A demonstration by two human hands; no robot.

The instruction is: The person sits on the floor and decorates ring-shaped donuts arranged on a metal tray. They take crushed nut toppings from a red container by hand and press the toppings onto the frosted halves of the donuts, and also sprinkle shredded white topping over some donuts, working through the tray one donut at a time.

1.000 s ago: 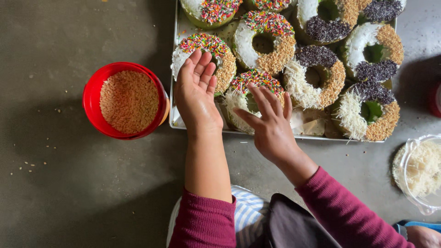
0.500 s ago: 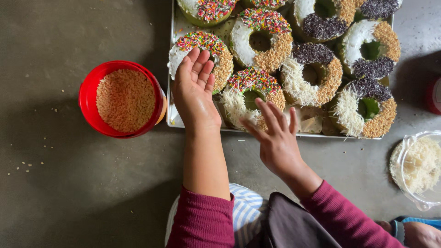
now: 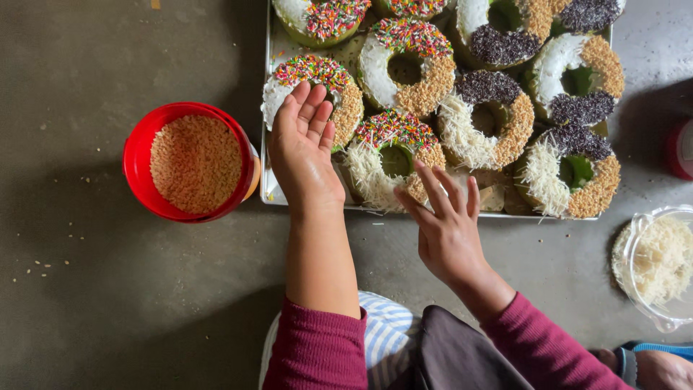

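Ring-shaped green doughnuts, iced and banded with rainbow sprinkles, white shreds, dark chocolate sprinkles and tan crumbs, fill a shallow metal tray that sits on a grey concrete floor. The left hand lies flat at the tray's near left corner, palm turned inward, its fingers held close together and resting against the side of the doughnut with rainbow sprinkles and crumbs; it holds nothing. The right hand sits at the tray's near edge with its fingers spread and empty, the tips touching or just short of the doughnut topped with white shreds, rainbow sprinkles and crumbs. A second ago this hand lay further onto that same doughnut, covering part of its top; it has since drawn back toward the body, so more of the topping shows, while the left hand has kept its place. Judging by that, the pressing or patting of toppings on this doughnut seems to be easing off, with both hands near the two front doughnuts. Just left of the tray stands a round red plastic bowl of tan crumbs, and at the far right, apart from the tray, a clear plastic tub of white shreds.
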